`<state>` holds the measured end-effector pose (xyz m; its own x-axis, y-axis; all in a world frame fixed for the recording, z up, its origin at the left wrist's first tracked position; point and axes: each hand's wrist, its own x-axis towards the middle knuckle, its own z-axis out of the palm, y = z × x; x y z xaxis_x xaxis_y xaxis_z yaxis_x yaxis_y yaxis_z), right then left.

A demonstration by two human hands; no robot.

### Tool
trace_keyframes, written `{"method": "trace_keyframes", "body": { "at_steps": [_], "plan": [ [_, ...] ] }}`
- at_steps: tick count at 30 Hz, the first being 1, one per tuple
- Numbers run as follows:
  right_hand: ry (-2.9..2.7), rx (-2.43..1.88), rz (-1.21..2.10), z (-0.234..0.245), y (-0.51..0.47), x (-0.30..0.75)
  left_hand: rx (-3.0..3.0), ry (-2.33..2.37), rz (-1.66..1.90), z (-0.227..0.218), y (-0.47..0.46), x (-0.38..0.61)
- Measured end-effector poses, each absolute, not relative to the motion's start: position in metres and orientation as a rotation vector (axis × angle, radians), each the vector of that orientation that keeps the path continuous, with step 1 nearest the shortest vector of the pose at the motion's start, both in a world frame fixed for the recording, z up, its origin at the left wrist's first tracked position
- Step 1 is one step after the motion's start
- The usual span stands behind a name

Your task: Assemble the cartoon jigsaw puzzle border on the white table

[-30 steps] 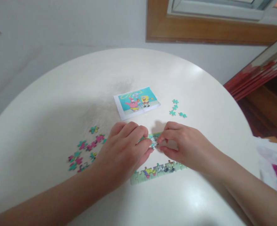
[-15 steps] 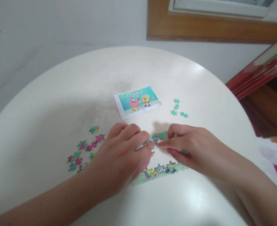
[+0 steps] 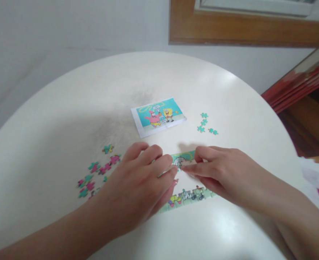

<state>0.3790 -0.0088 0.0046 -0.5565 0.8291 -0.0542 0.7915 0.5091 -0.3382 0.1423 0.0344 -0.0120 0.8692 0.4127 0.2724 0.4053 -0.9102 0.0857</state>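
A partly joined jigsaw puzzle (image 3: 188,196) lies on the white table, with its top and bottom rows showing around a bare middle. My left hand (image 3: 145,180) is closed over the puzzle's left part, its fingertips at the top row beside a piece with a grey cartoon face (image 3: 179,161). From the other side, my right hand (image 3: 216,168) has its fingers pinched together, the fingertips touching the lower edge of that face. Both hands cover much of the puzzle, and the exact pieces under the fingers are largely hidden.
Loose pink and teal pieces (image 3: 90,185) are scattered left of my left hand. Several teal pieces (image 3: 204,122) lie at the right, beyond my right hand. A picture card (image 3: 159,116) of the cartoon rests behind the puzzle on the round table (image 3: 67,97).
Both hands stay nearly in place, with slight finger shifts. A teal bit that showed between my left fingers and a green one under my right hand are now hidden. The view has tilted slightly.
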Motion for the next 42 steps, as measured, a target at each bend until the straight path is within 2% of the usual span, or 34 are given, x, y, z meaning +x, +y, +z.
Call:
{"method": "trace_keyframes", "body": {
  "at_steps": [10,16,20,24,29,37,42],
  "plan": [
    [-2.690,-1.552,0.428,0.005,-0.017,0.371,3.011,0.597,0.320,-0.008,0.036,0.141],
    [-2.619,-1.454,0.453,0.003,-0.013,0.375,2.996,0.601,0.290,-0.009,0.039,0.139],
    [-2.428,-1.440,0.494,0.008,-0.003,0.390,2.928,0.640,0.373,-0.004,0.046,0.134],
    [-2.062,-1.644,0.465,0.018,0.003,0.415,2.856,0.792,0.502,0.014,0.058,0.118],
    [-1.834,-1.863,0.297,0.018,0.008,0.431,2.923,0.888,0.332,0.030,0.072,0.095],
    [-1.904,-1.888,0.420,0.010,0.012,0.423,2.814,1.004,0.159,0.042,0.077,0.075],
    [-1.918,-1.909,0.397,0.005,0.012,0.423,2.761,0.828,0.002,0.043,0.076,0.065]
  ]
}}
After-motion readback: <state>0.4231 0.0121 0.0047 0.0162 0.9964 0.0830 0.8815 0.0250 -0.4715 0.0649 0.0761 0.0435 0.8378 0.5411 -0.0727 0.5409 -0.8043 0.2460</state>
